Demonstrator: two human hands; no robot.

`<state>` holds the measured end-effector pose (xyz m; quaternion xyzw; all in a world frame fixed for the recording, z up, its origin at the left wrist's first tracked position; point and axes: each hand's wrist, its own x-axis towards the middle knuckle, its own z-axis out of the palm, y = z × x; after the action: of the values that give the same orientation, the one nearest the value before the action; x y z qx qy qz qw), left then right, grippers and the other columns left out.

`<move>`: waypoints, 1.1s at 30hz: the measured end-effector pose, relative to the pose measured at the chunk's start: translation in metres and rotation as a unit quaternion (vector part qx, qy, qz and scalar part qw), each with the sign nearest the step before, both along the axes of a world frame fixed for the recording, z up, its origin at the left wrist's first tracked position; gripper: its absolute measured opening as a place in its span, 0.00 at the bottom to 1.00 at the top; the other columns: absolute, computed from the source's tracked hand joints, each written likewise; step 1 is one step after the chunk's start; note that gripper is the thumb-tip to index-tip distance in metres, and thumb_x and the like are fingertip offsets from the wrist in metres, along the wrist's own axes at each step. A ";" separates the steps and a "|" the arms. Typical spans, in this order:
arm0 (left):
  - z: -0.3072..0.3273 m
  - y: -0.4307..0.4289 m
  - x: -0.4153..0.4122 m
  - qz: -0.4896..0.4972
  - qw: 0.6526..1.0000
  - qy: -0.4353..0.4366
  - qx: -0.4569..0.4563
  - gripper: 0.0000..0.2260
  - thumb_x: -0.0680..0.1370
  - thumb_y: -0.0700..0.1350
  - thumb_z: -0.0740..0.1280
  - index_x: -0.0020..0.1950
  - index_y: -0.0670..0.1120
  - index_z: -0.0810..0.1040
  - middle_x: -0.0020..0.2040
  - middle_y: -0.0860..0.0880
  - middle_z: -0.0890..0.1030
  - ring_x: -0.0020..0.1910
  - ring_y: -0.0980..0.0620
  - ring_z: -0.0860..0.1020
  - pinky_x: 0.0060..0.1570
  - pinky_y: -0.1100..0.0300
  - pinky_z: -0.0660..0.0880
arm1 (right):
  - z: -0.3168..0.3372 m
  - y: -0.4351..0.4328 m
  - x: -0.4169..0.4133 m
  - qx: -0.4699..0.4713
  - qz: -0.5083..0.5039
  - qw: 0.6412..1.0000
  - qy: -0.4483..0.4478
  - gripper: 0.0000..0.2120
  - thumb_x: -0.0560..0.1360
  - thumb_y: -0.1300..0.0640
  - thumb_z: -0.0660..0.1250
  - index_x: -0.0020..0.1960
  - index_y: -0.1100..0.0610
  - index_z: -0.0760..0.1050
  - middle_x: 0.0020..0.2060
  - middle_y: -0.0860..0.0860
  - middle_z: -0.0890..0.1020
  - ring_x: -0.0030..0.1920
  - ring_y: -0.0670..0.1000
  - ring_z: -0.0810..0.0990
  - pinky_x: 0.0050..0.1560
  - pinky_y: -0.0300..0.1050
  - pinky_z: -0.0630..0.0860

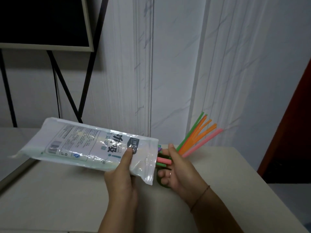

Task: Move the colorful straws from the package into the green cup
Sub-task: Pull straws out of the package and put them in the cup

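Note:
My left hand (122, 175) grips a white plastic straw package (80, 145) near its open right end, thumb on top, holding it above the table. Pink and green straw ends (164, 160) poke out of that opening. My right hand (179, 167) is curled round a dark green cup (162, 184), held right against the package mouth and mostly hidden by my fingers. A bunch of green, orange and pink straws (199, 134) fans out up and to the right from behind my right hand.
Below my hands lies a beige table (50, 199), its right edge near a dark red door (294, 132). A dark screen (43, 22) on a black stand sits at the back left, with a white marbled wall behind.

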<state>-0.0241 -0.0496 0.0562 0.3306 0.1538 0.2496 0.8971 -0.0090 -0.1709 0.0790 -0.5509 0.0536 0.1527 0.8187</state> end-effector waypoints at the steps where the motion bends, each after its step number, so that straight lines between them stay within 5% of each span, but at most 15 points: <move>1: 0.001 -0.001 0.000 0.002 1.000 -0.009 0.015 0.12 0.71 0.38 0.73 0.54 0.45 0.81 0.45 0.51 0.87 0.43 0.55 0.85 0.39 0.61 0.81 | -0.001 0.004 0.001 0.008 -0.011 1.000 -0.011 0.20 0.78 0.43 0.57 0.56 0.58 0.74 0.39 0.57 0.79 0.23 0.48 0.70 0.21 0.35 0.63; 5: 0.004 -0.002 -0.004 0.002 0.998 -0.033 0.059 0.22 0.67 0.42 0.75 0.61 0.44 0.80 0.53 0.49 0.86 0.52 0.52 0.84 0.50 0.55 0.79 | -0.002 0.012 0.002 0.003 -0.053 0.997 -0.063 0.13 0.79 0.51 0.59 0.57 0.57 0.73 0.41 0.58 0.78 0.24 0.48 0.69 0.22 0.37 0.63; 11: 0.000 0.001 -0.001 -0.044 0.998 -0.034 -0.013 0.19 0.68 0.45 0.74 0.59 0.48 0.80 0.52 0.50 0.86 0.48 0.55 0.85 0.42 0.59 0.81 | -0.001 0.013 0.001 -0.020 -0.096 0.985 -0.145 0.06 0.74 0.65 0.66 0.51 0.64 0.77 0.32 0.56 0.77 0.25 0.46 0.73 0.25 0.38 0.73; 16: -0.003 0.009 0.003 -0.051 0.990 0.003 -0.131 0.12 0.73 0.39 0.71 0.55 0.49 0.79 0.50 0.49 0.86 0.45 0.54 0.85 0.45 0.51 0.82 | 0.000 0.000 0.001 -0.059 -0.104 0.982 -0.145 0.02 0.73 0.63 0.68 0.42 0.61 0.79 0.22 0.49 0.78 0.24 0.45 0.76 0.28 0.38 0.75; 23: -0.001 0.022 0.003 -0.026 0.985 0.024 -0.168 0.12 0.75 0.38 0.70 0.57 0.48 0.78 0.54 0.48 0.84 0.52 0.51 0.83 0.58 0.42 0.77 | 0.002 -0.028 0.010 0.064 -0.119 0.982 -0.134 0.03 0.74 0.64 0.67 0.43 0.63 0.78 0.24 0.49 0.75 0.26 0.44 0.74 0.30 0.38 0.75; 27: -0.001 0.013 0.002 -0.023 0.985 0.038 -0.168 0.15 0.75 0.37 0.70 0.61 0.46 0.77 0.56 0.48 0.83 0.50 0.53 0.82 0.45 0.49 0.81 | 0.001 -0.009 0.005 0.157 -0.059 0.982 -0.092 0.02 0.74 0.65 0.65 0.46 0.64 0.76 0.30 0.51 0.77 0.28 0.44 0.75 0.28 0.35 0.74; 33: -0.002 0.002 0.002 -0.029 0.984 0.045 -0.169 0.14 0.74 0.36 0.70 0.59 0.45 0.78 0.50 0.48 0.84 0.42 0.55 0.84 0.33 0.58 0.82 | -0.005 0.010 0.000 0.090 -0.066 0.988 -0.103 0.02 0.74 0.67 0.66 0.45 0.65 0.77 0.29 0.53 0.77 0.27 0.45 0.75 0.28 0.35 0.74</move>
<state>-0.0220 -0.0476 0.0546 0.1890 0.2243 0.1785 0.9392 -0.0087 -0.1607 0.0741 -0.4828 -0.0089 0.0447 0.8745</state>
